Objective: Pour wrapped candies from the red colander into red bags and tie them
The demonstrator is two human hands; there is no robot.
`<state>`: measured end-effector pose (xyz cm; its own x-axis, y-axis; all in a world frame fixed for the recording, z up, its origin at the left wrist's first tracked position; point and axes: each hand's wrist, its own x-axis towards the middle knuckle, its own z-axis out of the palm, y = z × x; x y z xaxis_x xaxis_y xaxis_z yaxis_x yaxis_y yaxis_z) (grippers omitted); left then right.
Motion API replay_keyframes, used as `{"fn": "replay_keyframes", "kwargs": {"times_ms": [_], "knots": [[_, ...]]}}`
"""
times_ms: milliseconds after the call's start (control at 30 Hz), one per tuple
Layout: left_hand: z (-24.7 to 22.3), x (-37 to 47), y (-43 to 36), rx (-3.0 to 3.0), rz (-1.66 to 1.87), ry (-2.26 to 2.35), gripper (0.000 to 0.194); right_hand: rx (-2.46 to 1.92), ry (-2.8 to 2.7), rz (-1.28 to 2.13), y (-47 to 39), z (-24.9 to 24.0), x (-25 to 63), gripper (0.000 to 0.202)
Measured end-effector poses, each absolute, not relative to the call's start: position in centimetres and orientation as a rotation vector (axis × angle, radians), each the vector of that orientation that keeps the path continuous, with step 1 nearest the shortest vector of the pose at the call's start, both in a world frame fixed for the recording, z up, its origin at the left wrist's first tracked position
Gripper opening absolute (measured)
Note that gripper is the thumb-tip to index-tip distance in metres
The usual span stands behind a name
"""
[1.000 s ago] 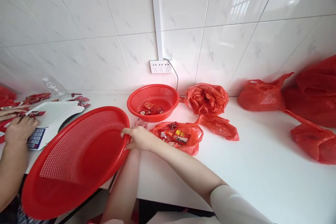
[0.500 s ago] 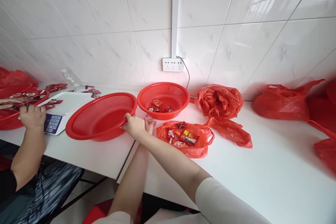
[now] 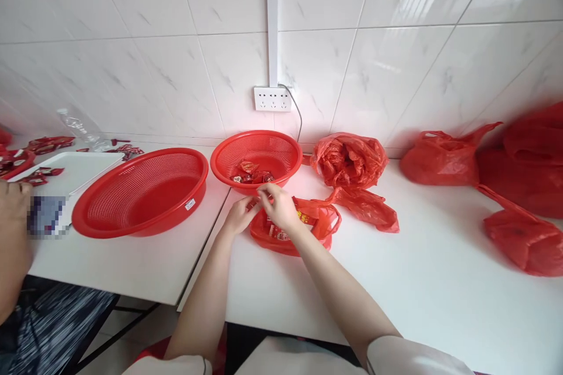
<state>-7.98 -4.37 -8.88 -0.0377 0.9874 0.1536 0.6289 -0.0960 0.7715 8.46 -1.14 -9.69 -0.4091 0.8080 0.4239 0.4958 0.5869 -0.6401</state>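
Observation:
My left hand (image 3: 240, 215) and my right hand (image 3: 278, 206) are close together over the left end of an open red plastic bag (image 3: 323, 234). Both have closed fingers at the bag's upper left edge and appear to pinch its thin film, though the fingertips partly hide the grip. Inside the bag lie several wrapped snack packets (image 3: 278, 233), red and yellow, partly covered by my right hand. Just behind my hands stands a small red basket (image 3: 288, 155) with a few wrapped pieces (image 3: 250, 173) at its bottom.
A large red basket (image 3: 141, 196) leans to the left, beside a white scale (image 3: 88, 164). At the far left is a co-worker's hand (image 3: 13, 205). Crumpled red bags (image 3: 349, 161) lie behind, and filled red bags (image 3: 440, 158) stand right. A socket strip (image 3: 272, 99) is on the wall.
My right hand has let go of the large basket's rim and moved right to the open bag, beside my left hand. The large basket stays on the table. The view has shifted right.

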Motion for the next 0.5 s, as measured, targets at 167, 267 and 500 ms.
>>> {"fn": "replay_keyframes", "kwargs": {"times_ms": [167, 267, 500], "knots": [[-11.7, -7.4, -2.9, 1.911, 0.758, 1.439, 0.034, -1.377, -2.253, 0.477, 1.7, -13.0, 12.9, 0.041], [-12.0, -8.4, -2.6, 1.858, 0.775, 1.473, 0.026, -1.419, -2.311, 0.512, 2.0, -13.8, 13.8, 0.034], [-12.3, -8.5, -2.0, 1.545, 0.889, 1.488, 0.037, -1.455, -2.217, 0.504, 1.0, -11.5, 14.4, 0.033]]}}
